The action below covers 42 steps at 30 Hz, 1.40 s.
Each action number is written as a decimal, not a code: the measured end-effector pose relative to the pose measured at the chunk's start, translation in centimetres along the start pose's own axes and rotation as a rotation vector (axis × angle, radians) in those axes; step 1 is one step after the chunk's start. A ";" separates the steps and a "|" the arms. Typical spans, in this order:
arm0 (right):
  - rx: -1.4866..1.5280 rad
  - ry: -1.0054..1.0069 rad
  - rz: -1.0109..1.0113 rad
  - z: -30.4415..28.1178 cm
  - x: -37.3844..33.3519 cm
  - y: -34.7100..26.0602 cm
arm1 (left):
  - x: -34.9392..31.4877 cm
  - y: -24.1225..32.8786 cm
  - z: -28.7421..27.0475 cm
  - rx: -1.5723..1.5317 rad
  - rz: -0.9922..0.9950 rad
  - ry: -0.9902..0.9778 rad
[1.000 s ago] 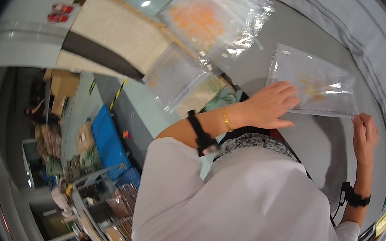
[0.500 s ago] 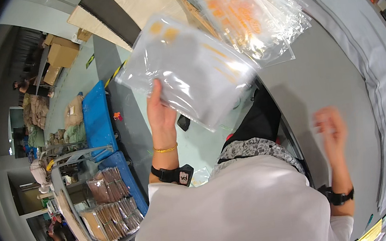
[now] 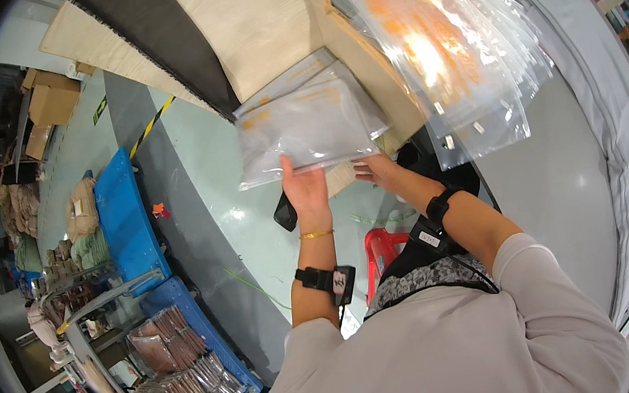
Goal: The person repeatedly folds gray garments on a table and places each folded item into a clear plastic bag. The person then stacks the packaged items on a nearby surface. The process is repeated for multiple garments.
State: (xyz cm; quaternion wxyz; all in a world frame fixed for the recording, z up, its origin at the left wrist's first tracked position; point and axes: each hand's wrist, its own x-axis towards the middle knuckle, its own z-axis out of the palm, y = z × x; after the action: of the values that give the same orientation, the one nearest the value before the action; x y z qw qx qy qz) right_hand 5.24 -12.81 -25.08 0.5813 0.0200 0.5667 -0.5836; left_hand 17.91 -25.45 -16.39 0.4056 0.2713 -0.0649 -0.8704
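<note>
My left hand [image 3: 304, 190] is closed on the near edge of a clear plastic bag [image 3: 299, 132] with flat, pale grey contents, the thumb lying on top. Just right of it, my right hand [image 3: 376, 172] has its fingers stretched and slightly apart by the bag's near right edge; whether they touch it I cannot tell. Beneath and behind the held bag lies a similar bag [image 3: 354, 85], partly covered, against the light wooden boards [image 3: 255, 31].
Clear bags with orange print [image 3: 445, 47] lie piled on the grey table [image 3: 546, 160] at right. Long grey fabric [image 3: 606, 106] runs beyond. At left stand a blue platform cart [image 3: 129, 219] and a trolley of wrapped packs [image 3: 189, 392]. A red stool [image 3: 381, 255] is below.
The held bag has moved forward and down onto a similar bag by the wooden boards. My right hand has come from over the table to the bag's near edge. The view has shifted.
</note>
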 end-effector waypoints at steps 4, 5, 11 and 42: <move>0.326 0.029 -0.104 -0.1 0.5 0.6 | -2.3 0.2 -1.9 0.213 -0.270 0.025; 0.361 0.045 -0.127 -0.1 0.1 0.5 | -3.1 0.4 -2.6 0.324 -0.313 0.108; 0.597 0.083 -0.045 1.1 -2.2 -1.6 | -4.4 0.8 -5.6 0.347 0.019 0.362; -1.203 0.430 -1.222 8.0 1.4 -12.3 | 10.6 8.7 -4.7 0.679 -0.128 -0.006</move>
State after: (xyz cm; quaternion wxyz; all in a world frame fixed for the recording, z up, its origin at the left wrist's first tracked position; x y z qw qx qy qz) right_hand 1.24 -23.15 -15.27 -0.0396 -0.4864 0.7864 -0.3786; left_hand 20.67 -38.61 -21.94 0.2367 0.3917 -0.3348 -0.8237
